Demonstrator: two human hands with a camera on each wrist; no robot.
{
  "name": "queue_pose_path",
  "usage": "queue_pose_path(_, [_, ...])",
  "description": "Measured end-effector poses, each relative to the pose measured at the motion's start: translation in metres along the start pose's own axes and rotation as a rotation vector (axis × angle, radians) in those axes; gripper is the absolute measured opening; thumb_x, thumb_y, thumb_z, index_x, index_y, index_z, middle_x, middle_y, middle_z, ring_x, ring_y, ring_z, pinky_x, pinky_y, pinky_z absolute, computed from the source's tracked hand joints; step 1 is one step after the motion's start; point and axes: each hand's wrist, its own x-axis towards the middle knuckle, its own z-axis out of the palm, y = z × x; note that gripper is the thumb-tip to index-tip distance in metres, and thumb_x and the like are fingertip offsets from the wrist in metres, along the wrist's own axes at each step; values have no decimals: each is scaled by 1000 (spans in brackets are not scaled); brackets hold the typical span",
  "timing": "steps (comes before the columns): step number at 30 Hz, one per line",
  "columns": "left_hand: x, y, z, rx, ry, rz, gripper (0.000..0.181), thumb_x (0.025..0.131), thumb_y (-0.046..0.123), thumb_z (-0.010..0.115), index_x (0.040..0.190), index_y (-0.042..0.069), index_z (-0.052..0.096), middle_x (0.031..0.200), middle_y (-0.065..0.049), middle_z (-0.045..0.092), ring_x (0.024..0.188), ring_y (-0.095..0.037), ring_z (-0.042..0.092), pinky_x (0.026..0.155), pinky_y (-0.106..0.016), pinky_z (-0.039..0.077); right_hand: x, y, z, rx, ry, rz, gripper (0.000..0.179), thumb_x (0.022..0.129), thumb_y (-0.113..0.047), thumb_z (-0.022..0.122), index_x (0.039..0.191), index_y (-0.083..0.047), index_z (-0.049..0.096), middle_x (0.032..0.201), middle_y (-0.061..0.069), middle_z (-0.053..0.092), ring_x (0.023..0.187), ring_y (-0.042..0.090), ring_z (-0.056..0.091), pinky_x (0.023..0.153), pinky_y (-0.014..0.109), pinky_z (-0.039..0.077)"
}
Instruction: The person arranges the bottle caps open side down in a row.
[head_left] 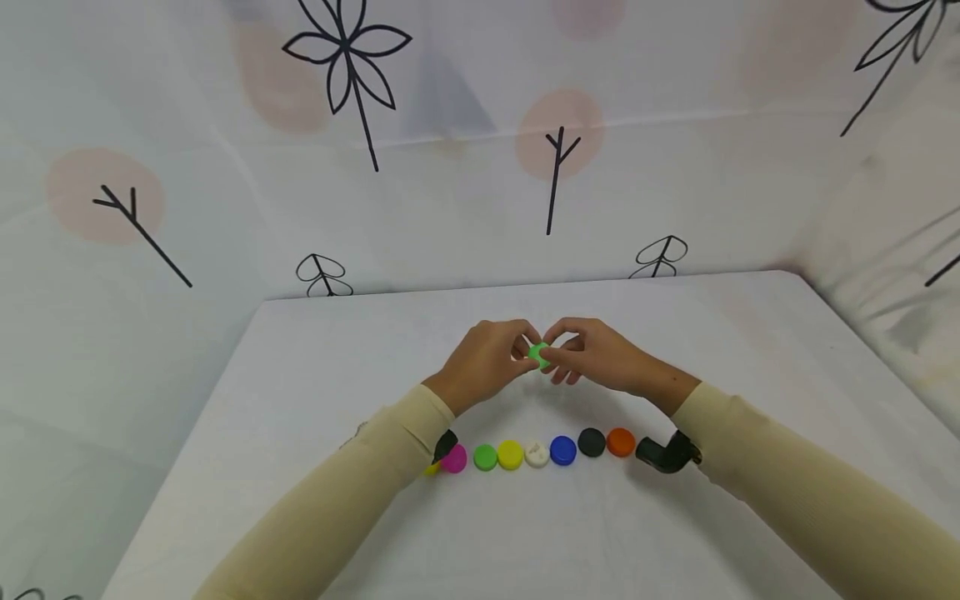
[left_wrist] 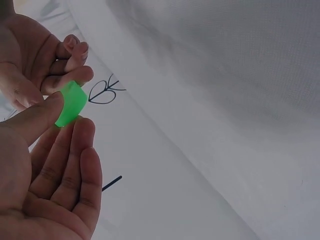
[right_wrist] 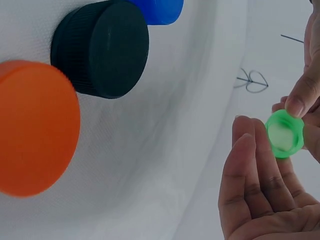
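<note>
A small bright green bottle cap (head_left: 538, 355) is held up between both hands above the table's middle. My left hand (head_left: 491, 354) pinches it, thumb against its side and fingers curled behind, as the left wrist view shows. From the other side, my right hand (head_left: 600, 354) has its thumb and fingertips on the same cap. The right wrist view shows the hollow underside of the cap (right_wrist: 284, 134), with the other fingers of the right hand (right_wrist: 265, 195) spread loosely below it.
Nearer me runs a row of caps: magenta (head_left: 453, 458), green (head_left: 485, 457), yellow (head_left: 510, 454), white (head_left: 536, 454), blue (head_left: 562, 450), black (head_left: 592, 442) and orange (head_left: 621, 442). Another yellow cap (head_left: 431, 470) is partly hidden by the left sleeve. A patterned cloth (head_left: 450, 208) hangs behind the white table (head_left: 337, 333).
</note>
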Motion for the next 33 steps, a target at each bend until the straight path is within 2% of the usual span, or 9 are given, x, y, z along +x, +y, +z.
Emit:
queue_pose_path(7, [-3,-1,0,34,14,36,29,89,23,77,116,15,68,103,3,75,95,-8,69,86,-20,56,-5,-2,2,16,-4,22,30,101,-29,60,123,-9,55,112,19,73,95,33,72,78,35,60])
queue_pose_path(12, [-7,-5,-2,-28,-5,69,29,90,22,76,117,14,68,107,2,74,96,-9,69,86,-21,55,-10,-3,2,-5,-1,11,33,98,-29,65,122,-10,54,114,19,72,92,32,71,79,36,59])
queue_pose_path(19, [-7,-9,1,-108,-54,25,31,92,31,73,118,14,70,102,3,75,92,-8,67,78,-19,54,-21,3,-2,-29,-24,-21,34,97,-24,66,123,-10,51,118,19,71,91,30,70,79,35,58])
queue_pose_path(24, [-7,-4,7,-196,-128,-9,35,90,36,74,120,16,71,99,7,75,90,-5,67,74,-19,54,-37,7,-6,-7,-65,-53,33,96,-18,67,122,-10,49,120,16,71,100,32,69,79,33,59])
queue_pose_path(29, [-8,4,13,-272,-174,16,32,89,35,76,116,18,72,94,9,75,87,-4,67,73,-19,54,-52,8,-8,-19,-44,-85,36,94,-19,70,122,-11,48,119,14,72,101,32,70,79,33,60])
queue_pose_path(33, [-9,15,17,-279,-183,38,33,90,34,75,118,18,70,96,8,76,88,-3,67,74,-17,53,-65,10,-11,-58,-5,-73,39,93,-21,72,122,-11,49,117,12,72,100,27,72,81,35,60])
